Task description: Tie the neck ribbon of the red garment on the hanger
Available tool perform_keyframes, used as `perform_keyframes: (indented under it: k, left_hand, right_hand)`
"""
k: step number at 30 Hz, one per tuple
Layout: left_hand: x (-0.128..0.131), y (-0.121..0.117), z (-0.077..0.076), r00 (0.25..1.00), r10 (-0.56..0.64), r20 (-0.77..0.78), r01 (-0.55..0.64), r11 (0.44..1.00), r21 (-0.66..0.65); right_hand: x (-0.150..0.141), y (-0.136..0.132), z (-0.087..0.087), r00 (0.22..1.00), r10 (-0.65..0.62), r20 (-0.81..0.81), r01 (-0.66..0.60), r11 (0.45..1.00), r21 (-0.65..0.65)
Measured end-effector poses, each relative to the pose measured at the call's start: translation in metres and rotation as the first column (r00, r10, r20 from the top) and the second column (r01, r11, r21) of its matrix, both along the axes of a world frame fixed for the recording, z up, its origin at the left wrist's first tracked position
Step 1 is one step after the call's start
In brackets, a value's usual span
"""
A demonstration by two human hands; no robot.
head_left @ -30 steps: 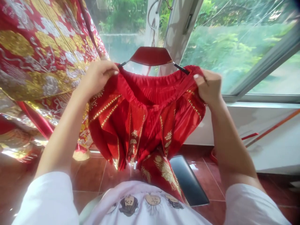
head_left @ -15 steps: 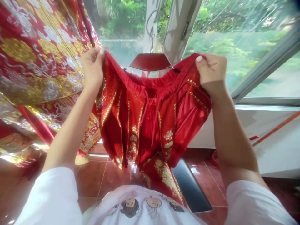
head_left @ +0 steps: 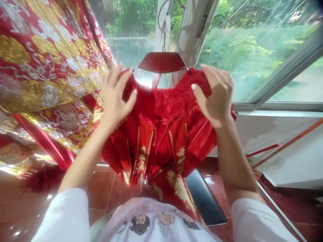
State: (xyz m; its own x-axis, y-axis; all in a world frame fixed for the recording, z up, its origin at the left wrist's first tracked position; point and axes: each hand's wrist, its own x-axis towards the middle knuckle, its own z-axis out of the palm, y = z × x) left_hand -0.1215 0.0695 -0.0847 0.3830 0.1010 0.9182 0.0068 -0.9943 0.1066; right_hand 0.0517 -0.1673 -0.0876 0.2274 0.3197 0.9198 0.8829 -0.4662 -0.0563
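Observation:
A red costume top [head_left: 164,101] with a gathered neckline and gold-beaded panels hangs on a hanger [head_left: 161,63] that has a dark red middle piece and a wire hook. On the garment's left shoulder area rests my left hand [head_left: 114,97], its fingers and thumb spread apart and slightly blurred. My right hand [head_left: 218,94] lies over the opposite shoulder, thumb in front and apart from the other fingers, touching the cloth without a closed grip. Two thin red drawstrings dangle from the front of the neckline. Below, a red piece with gold embroidery [head_left: 178,188] hangs down.
A large red, gold and silver embroidered cloth [head_left: 50,70] hangs at the left. Behind the hanger are window frames and glass [head_left: 252,67]. A black padded seat [head_left: 204,198] stands on the red tiled floor [head_left: 101,188]. An orange stick [head_left: 290,143] leans at the right.
Both hands have loosened from their pinch on the shoulder edges and moved inward and down. The shoulders now sit closer around the hanger's ends, and the neckline is less stretched.

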Motion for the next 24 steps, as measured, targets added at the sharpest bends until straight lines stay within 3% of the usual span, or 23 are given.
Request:
perform_keyframes:
  k: [1, 3, 6, 8, 10, 12, 14, 17, 19, 22, 24]
  left_hand:
    - [-0.007, -0.011, -0.019, 0.999, 0.025, 0.043, -0.024, 1.0, -0.007]
    - [-0.016, -0.035, -0.057, 1.0, 0.027, -0.014, -0.027, 0.999, -0.038]
    - [-0.012, -0.068, -0.1, 0.954, 0.042, -0.296, -0.109, 0.971, -0.212]
    - [0.001, -0.083, -0.112, 0.9, 0.042, -0.434, -0.181, 0.941, -0.285]
    - [0.014, -0.091, -0.115, 0.875, -0.019, -0.484, -0.16, 0.932, -0.325]
    - [0.023, -0.093, -0.115, 0.871, -0.126, -0.475, -0.083, 0.915, -0.396]
    - [0.024, -0.09, -0.118, 0.873, -0.235, -0.427, -0.013, 0.864, -0.503]
    - [0.016, -0.085, -0.133, 0.884, -0.344, -0.318, 0.061, 0.757, -0.65]
    - [0.008, -0.086, -0.148, 0.878, -0.422, -0.226, 0.117, 0.647, -0.753]
    - [-0.001, -0.099, -0.17, 0.869, -0.492, 0.044, 0.254, 0.369, -0.894]
    - [-0.005, -0.113, -0.178, 0.852, -0.475, 0.221, 0.352, 0.208, -0.912]
  right_hand:
    - [-0.011, 0.0, -0.015, 0.999, -0.018, 0.035, 0.014, 0.996, 0.092]
    - [-0.035, 0.004, -0.049, 0.998, -0.057, -0.013, 0.058, 0.966, 0.252]
    - [-0.067, 0.019, -0.091, 0.969, 0.007, -0.248, 0.061, 0.962, 0.265]
    - [-0.08, 0.032, -0.104, 0.878, 0.054, -0.476, 0.057, 0.975, 0.215]
    - [-0.085, 0.043, -0.106, 0.768, 0.132, -0.626, -0.011, 0.981, 0.192]
    - [-0.086, 0.049, -0.104, 0.697, 0.236, -0.677, -0.112, 0.969, 0.222]
    - [-0.085, 0.05, -0.105, 0.677, 0.287, -0.678, -0.14, 0.954, 0.264]
    - [-0.082, 0.045, -0.116, 0.649, 0.315, -0.693, -0.126, 0.942, 0.311]
    - [-0.082, 0.042, -0.127, 0.538, 0.407, -0.738, -0.17, 0.91, 0.377]
    - [-0.09, 0.041, -0.143, 0.303, 0.561, -0.77, -0.185, 0.828, 0.529]
    - [-0.098, 0.042, -0.146, 0.18, 0.619, -0.764, -0.168, 0.785, 0.596]
